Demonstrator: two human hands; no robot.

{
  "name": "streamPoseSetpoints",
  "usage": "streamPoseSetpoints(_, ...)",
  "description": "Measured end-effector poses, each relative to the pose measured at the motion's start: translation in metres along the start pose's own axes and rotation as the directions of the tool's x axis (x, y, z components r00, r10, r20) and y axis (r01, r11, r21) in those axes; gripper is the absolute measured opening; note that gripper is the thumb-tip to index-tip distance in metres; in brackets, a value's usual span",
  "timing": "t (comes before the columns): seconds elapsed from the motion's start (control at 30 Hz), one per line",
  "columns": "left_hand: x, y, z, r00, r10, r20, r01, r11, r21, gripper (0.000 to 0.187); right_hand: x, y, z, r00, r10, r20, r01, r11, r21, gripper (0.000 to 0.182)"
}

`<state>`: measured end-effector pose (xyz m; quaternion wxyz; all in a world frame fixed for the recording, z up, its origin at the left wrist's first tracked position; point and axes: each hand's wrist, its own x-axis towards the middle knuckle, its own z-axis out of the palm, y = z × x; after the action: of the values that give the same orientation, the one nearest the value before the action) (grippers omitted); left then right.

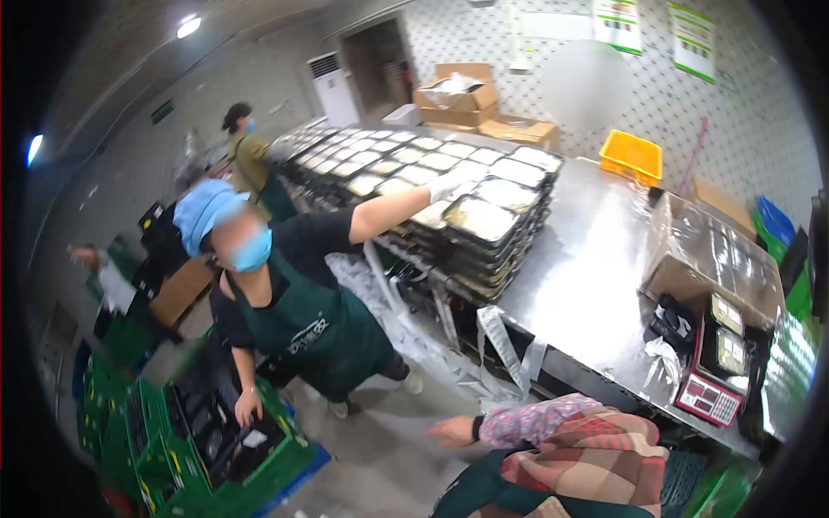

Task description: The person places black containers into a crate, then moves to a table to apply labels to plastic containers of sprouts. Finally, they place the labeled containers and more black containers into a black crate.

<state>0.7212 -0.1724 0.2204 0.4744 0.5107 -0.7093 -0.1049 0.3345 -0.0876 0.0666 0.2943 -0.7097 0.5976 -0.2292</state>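
My right hand [453,432] reaches left across the lower middle of the head view, out over the floor. Its fingers are stretched out, blurred, with nothing visible in them. A dark band [477,428] circles the wrist, below a floral sleeve [535,419] and a plaid upper sleeve [604,462]. A dark green apron [484,488] shows at the bottom edge. Nearest above the hand, white strips [509,350] hang from the metal table's edge. My left hand is out of view.
A co-worker [302,328] touches stacked food trays [488,220] with one gloved hand; the other is over a green crate [285,445] of black trays. The metal table [579,276] bears a yellow basket [630,157], a carton [708,255] and a scale [708,397]. Another person [250,164] stands behind.
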Motion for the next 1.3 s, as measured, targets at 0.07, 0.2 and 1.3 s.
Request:
streamPoseSetpoints(0.07,0.017,0.027,0.085,0.987,0.071,0.142,-0.047,0.985,-0.164,0.041,-0.042,0.038,-0.045,0.97,0.152,-0.189,-0.153,0.988,0.006,0.056)
streamPoseSetpoints(0.2,0.027,0.112,0.18,0.821,0.241,0.517,-0.012,0.914,-0.406,0.042,-0.131,0.047,-0.122,0.706,0.528,-0.473,-0.513,0.841,0.173,0.047)
streamPoseSetpoints(1.3,-0.027,0.177,0.23,0.822,-0.22,0.526,0.278,0.96,-0.032,0.02,-0.163,0.427,-0.656,-0.569,0.664,-0.485,-0.302,0.38,0.874,0.084)
